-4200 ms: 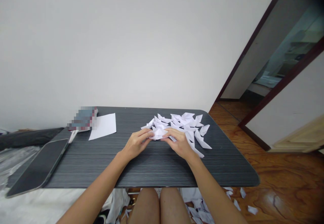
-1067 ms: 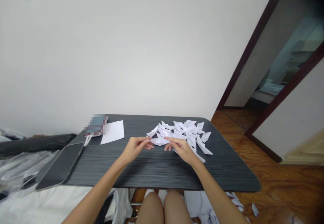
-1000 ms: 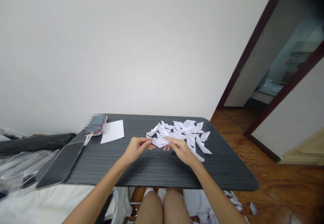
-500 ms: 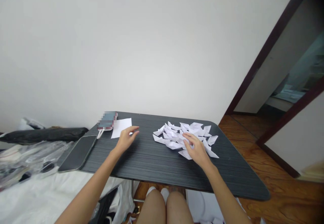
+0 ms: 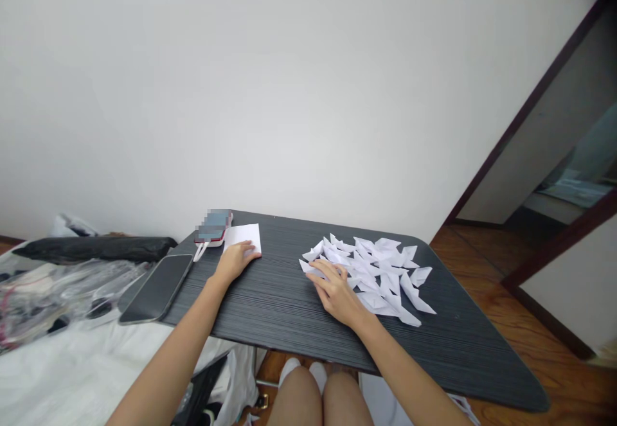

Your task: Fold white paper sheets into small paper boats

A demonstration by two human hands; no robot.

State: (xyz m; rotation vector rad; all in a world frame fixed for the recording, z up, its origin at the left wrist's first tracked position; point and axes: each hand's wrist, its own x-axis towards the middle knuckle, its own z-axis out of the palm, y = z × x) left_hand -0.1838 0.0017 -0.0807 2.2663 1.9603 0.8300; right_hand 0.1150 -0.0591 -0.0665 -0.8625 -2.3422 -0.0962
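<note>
My left hand rests on the near part of a white square of paper, its thumb apart from the fingers at the paper's edge. On the right, a spread of folded white paper boats lies on the dark table, several of them overlapping. My right hand is over the left side of these boats, fingers spread and partly bent. Nothing shows in its grasp. Its fingers hide some of the boats beneath.
A phone-like dark slab lies at the left edge of the black table. Behind it sits a blurred-out device with a white strap. Plastic bags and a long black bundle are left of the table. A white wall rises behind.
My left hand has come down onto the paper. My right hand has moved left across the boats, which now lie more spread out on the right. The view has shifted slightly.
</note>
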